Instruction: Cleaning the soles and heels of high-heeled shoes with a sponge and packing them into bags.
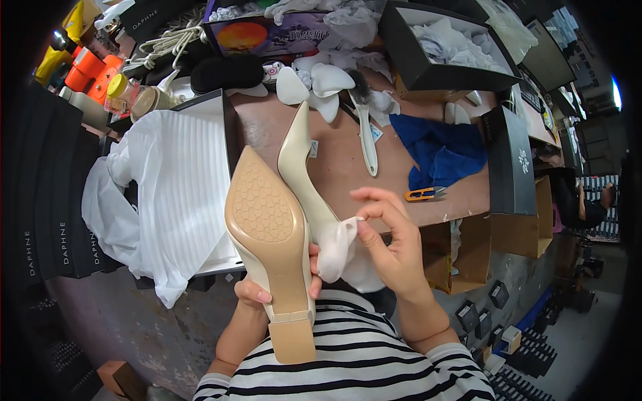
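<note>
My left hand [253, 293] is wrapped round a cream heeled shoe [267, 224], its tan patterned sole and block heel turned up. A second cream pointed shoe [297, 150] lies beside it to the right, toe away from me. White tissue paper [334, 250] bunches at that shoe's back end. My right hand [401, 250] pinches an edge of this paper between thumb and forefinger, the other fingers curled loosely. How the left fingers grip the second shoe is partly hidden.
Left stands an open shoebox lined with white tissue [180, 187]. A grey-handled brush [368, 140], blue cloth [441, 147] and orange thread snips [422, 194] lie on the brown table [341, 177]. Behind is a black box of crumpled paper [448, 77]; cardboard boxes [465, 254] stand at right.
</note>
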`<state>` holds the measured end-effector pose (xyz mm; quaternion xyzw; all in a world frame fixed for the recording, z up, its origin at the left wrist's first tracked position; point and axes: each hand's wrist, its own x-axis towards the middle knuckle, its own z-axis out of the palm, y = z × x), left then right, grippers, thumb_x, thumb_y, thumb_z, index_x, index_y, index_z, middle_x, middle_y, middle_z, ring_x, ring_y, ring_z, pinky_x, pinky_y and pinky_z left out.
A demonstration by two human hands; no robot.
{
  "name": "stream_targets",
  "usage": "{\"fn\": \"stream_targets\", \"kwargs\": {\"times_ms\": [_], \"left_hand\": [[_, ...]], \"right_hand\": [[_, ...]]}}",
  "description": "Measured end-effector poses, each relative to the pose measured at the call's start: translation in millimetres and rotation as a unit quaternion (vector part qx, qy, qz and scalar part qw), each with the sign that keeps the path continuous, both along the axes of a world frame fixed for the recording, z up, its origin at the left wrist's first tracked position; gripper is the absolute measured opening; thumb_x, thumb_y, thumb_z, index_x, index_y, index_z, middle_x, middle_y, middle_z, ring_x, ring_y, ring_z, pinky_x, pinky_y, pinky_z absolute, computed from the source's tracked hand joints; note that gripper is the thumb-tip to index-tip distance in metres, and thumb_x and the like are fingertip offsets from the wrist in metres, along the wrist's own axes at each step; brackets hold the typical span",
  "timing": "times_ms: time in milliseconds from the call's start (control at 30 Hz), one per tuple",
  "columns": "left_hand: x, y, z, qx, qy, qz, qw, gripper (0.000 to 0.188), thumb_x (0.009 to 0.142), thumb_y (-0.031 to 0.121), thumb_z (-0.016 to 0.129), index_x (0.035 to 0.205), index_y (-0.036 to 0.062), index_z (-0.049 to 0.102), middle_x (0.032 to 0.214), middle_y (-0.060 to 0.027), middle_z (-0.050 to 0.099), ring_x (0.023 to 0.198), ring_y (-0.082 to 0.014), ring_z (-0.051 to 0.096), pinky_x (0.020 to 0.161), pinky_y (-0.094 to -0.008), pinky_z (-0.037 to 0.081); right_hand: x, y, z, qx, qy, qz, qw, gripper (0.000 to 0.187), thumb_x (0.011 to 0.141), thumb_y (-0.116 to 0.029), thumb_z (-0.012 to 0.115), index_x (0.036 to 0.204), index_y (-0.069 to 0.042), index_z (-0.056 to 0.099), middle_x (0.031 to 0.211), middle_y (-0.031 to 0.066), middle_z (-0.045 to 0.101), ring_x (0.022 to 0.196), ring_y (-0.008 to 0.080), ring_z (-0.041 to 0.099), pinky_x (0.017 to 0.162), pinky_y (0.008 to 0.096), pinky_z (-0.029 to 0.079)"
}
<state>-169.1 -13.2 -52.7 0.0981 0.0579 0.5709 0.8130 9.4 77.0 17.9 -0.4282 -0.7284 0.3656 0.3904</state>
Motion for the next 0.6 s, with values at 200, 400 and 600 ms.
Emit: {"fn": "stream_targets", "kwargs": {"times_ms": [200,400,600], "left_hand": [[-6.6,11.4,14.3,0.011,0.056,0.056,0.997,0.089,0.051,0.023,0.063,0.129,-0.0077,0.035,0.127,-0.0295,0.037,0.075,-0.0328,0.060,0.061,-0.0348,0.052],[0.5,12.3,8.9,0.041,0.061,0.055,0.996,0.094,0.049,0.022,0.064,0.133,-0.0056,0.032,0.136,-0.0331,0.027,0.077,-0.0366,0.062,0.062,-0.0383,0.053],[2.5,5.4,3.1,0.039,0.082,0.017,0.996,0.090,0.048,0.021,0.062,0.128,-0.0081,0.033,0.108,-0.0249,0.052,0.078,-0.0352,0.063,0.068,-0.0404,0.053]], "right_hand": [[4.4,-0.3,2.2,-0.149,0.117,-0.035,0.981,0.009,0.084,-0.008,0.058,0.080,-0.001,0.054,0.077,0.0049,0.058,0.076,0.0101,0.051,0.071,0.0247,0.040],[-8.8,-10.7,13.5,-0.265,0.123,0.065,0.954,0.010,0.089,-0.012,0.055,0.087,-0.002,0.053,0.058,-0.0031,0.048,0.054,-0.0002,0.040,0.046,0.0181,0.029],[-4.9,-9.6,25.4,-0.231,0.074,0.105,0.964,0.014,0.087,-0.013,0.059,0.087,0.001,0.057,0.059,0.0020,0.054,0.054,0.0016,0.045,0.047,0.0191,0.034]]}}
